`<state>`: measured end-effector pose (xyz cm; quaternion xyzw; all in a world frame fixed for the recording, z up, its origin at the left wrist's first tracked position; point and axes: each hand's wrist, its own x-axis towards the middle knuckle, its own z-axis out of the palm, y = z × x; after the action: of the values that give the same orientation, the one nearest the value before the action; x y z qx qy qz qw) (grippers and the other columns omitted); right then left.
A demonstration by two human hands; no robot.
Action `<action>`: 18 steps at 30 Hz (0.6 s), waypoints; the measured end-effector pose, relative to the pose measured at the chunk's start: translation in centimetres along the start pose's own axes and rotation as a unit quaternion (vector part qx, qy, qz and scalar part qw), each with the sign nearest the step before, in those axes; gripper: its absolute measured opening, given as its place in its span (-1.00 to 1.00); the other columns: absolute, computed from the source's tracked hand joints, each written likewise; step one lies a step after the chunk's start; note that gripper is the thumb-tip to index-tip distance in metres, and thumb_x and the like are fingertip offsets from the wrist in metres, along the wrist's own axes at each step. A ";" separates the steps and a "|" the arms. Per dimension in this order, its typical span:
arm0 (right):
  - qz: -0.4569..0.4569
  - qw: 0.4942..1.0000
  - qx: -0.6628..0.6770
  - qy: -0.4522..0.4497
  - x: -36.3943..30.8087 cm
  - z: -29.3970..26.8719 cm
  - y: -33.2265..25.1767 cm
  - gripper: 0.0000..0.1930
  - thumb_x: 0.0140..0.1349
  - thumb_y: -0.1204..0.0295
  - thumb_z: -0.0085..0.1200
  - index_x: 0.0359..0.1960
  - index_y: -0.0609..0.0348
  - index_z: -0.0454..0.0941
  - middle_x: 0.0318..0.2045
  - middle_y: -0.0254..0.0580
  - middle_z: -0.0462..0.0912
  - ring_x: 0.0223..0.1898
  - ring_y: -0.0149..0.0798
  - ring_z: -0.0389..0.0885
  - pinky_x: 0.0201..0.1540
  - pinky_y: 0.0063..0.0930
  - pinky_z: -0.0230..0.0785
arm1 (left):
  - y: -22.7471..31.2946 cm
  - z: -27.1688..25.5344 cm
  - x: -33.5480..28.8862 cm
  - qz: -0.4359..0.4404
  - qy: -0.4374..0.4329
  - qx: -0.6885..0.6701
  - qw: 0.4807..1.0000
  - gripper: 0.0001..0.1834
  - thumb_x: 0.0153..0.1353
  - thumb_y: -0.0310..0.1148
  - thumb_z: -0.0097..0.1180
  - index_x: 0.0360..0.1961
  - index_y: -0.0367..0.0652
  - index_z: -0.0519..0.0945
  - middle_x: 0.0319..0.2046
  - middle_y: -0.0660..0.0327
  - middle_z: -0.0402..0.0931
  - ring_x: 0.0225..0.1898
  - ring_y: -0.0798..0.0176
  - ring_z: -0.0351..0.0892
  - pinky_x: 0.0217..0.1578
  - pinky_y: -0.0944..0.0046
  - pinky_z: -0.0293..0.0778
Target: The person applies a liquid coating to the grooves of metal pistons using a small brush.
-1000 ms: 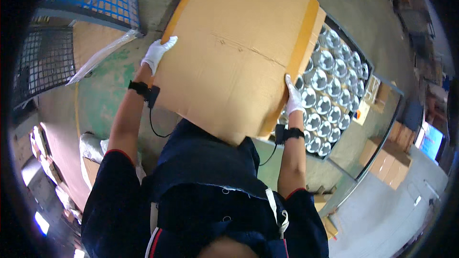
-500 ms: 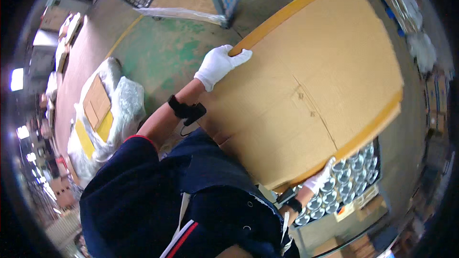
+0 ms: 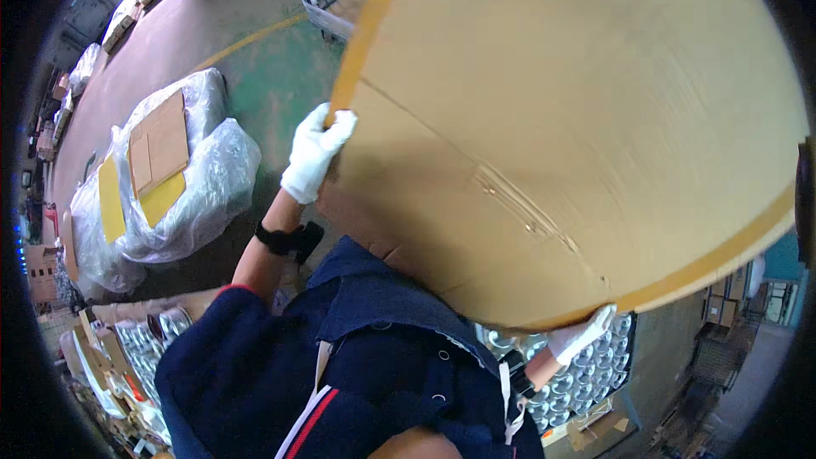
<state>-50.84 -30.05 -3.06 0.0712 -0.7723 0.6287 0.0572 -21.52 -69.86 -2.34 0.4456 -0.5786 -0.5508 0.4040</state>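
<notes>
Cardboard sheet has come nearer, left hand and right hand pinching its edges.

The left grip was closed in a pinch. The right grip reached out rightward.

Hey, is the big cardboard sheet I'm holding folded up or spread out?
Spread out: the cardboard sheet shows one broad face between your left hand and right hand, at opposite edges. Its far side is hidden.
</notes>
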 end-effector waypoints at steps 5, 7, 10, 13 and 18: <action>-0.006 0.968 0.173 -0.182 -2.0 17.1 -6.7 -0.79 0.44 0.33 -0.03 -0.25 0.24 0.50 -0.22 -0.27 0.59 -0.18 -0.41 0.50 -0.07 -0.41 0.42 | -3.2 -15.3 2.8 0.018 0.126 -0.008 0.992 -0.74 0.40 -0.23 0.16 -0.08 -0.20 0.59 -0.26 0.42 0.49 -0.22 0.52 0.39 -0.16 0.44 0.37; 0.036 0.952 0.199 -0.229 -2.0 24.1 -8.6 -0.82 0.37 0.40 0.13 -0.13 0.25 0.59 -0.23 -0.34 0.64 -0.22 -0.46 0.55 -0.11 -0.53 0.45 | -3.9 -19.7 2.9 0.022 0.183 -0.019 0.983 -0.69 0.42 -0.19 0.14 -0.06 -0.23 0.59 -0.21 0.36 0.53 -0.16 0.47 0.42 -0.10 0.39 0.40; 0.051 0.927 0.168 -0.333 -2.4 34.2 -10.3 -0.73 0.32 0.33 0.25 -0.07 0.26 0.65 -0.21 -0.39 0.68 -0.23 -0.51 0.57 -0.10 -0.57 0.44 | -4.6 -24.5 3.3 0.027 0.248 -0.026 0.968 -0.62 0.42 -0.16 0.13 0.05 -0.26 0.57 -0.11 0.28 0.58 -0.11 0.42 0.49 -0.05 0.36 0.44; 0.124 0.905 0.135 -0.383 -3.8 44.5 -10.5 -0.71 0.29 0.36 0.30 -0.05 0.30 0.68 -0.21 -0.35 0.71 -0.27 -0.51 0.61 -0.19 -0.61 0.46 | -5.8 -27.6 4.8 0.021 0.310 -0.060 0.948 -0.60 0.42 -0.16 0.14 0.08 -0.26 0.56 -0.09 0.28 0.59 -0.12 0.42 0.50 -0.06 0.36 0.45; 0.184 0.884 0.077 -0.423 -5.1 59.2 -7.3 -0.67 0.20 0.26 0.40 -0.16 0.27 0.71 -0.33 -0.37 0.71 -0.39 -0.51 0.60 -0.30 -0.61 0.45 | -8.8 -32.1 12.3 -0.014 0.341 0.039 0.939 -0.56 0.40 -0.17 0.18 0.09 -0.33 0.57 -0.11 0.28 0.59 -0.14 0.42 0.48 -0.06 0.38 0.43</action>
<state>-44.41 -89.25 -8.99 0.1910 -0.6715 0.5957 -0.3973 6.50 -90.57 -9.24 0.6301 -0.4206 -0.3491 0.5515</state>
